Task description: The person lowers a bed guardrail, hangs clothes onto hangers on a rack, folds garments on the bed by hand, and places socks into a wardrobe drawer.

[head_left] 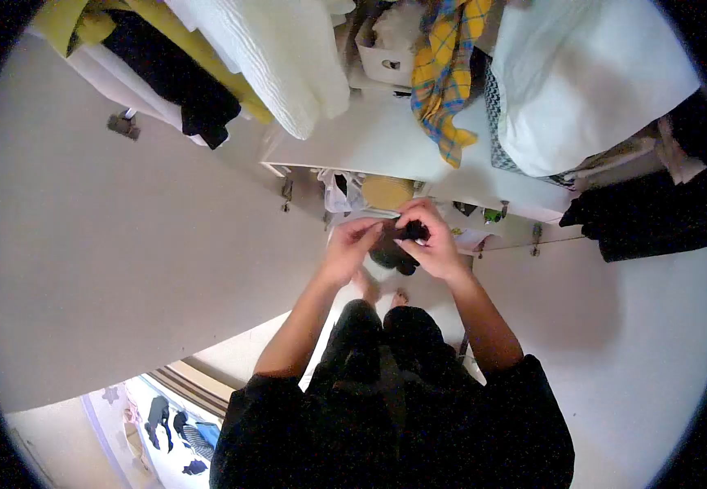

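Note:
A small dark, soft-looking item (392,251), perhaps a piece of cloth, hangs between my two hands in front of an open wardrobe. My left hand (349,250) pinches its left side between thumb and fingers. On the other side, my right hand (432,242) has its fingers curled round a bunched black part of it. The lower end dangles above the floor near my feet. Its exact kind cannot be made out. Just beyond my hands is a low compartment with a white plastic bag (339,196) and a round tan thing (387,192).
A white shelf (333,143) runs above the compartment. Over it hang a white knit garment (288,69), a yellow plaid cloth (443,81) and a large white garment (585,85). Wardrobe doors (149,269) stand open on both sides. Black clothing (651,216) hangs at the right.

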`<state>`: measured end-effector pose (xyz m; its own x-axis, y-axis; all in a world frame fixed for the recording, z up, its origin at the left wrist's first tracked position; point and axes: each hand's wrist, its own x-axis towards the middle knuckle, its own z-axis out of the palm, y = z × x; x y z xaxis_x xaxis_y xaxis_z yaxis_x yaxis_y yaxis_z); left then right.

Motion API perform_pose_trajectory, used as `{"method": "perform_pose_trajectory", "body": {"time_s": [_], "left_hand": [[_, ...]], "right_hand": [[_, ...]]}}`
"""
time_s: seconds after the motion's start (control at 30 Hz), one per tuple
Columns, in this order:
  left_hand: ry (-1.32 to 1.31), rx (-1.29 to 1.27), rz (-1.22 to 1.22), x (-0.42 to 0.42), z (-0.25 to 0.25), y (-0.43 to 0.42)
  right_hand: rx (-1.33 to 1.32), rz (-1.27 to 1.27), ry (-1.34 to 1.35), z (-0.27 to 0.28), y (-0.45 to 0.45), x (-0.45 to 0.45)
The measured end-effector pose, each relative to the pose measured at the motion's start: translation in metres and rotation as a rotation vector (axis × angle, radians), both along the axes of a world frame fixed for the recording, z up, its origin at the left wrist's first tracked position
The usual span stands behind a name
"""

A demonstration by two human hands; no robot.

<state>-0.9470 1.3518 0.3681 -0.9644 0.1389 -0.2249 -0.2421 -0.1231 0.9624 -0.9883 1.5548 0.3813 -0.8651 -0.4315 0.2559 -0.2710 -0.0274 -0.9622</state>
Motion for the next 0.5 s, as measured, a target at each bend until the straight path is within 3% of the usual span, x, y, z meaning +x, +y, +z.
{"method": "perform_pose_trajectory", "body": {"time_s": [0.17, 0.23, 0.4, 0.5], "left_hand": [[0.037, 0.124, 0.150, 0.015, 0.003, 0.012], [0.108, 0.264, 0.193, 0.017, 0.013, 0.018], [0.011, 0.293, 0.186, 0.018, 0.021, 0.011], [0.033, 0.263, 0.178, 0.017, 0.023, 0.001]], "right_hand": [[-0.145, -0.257, -0.233, 0.010, -0.007, 0.018], [-0.225, -0.211, -0.295, 0.011, -0.007, 0.020], [-0.271, -0.116, -0.499, -0.015, -0.013, 0.021], [-0.276, -0.203, -0.351, 0.000, -0.026, 0.025]]}}
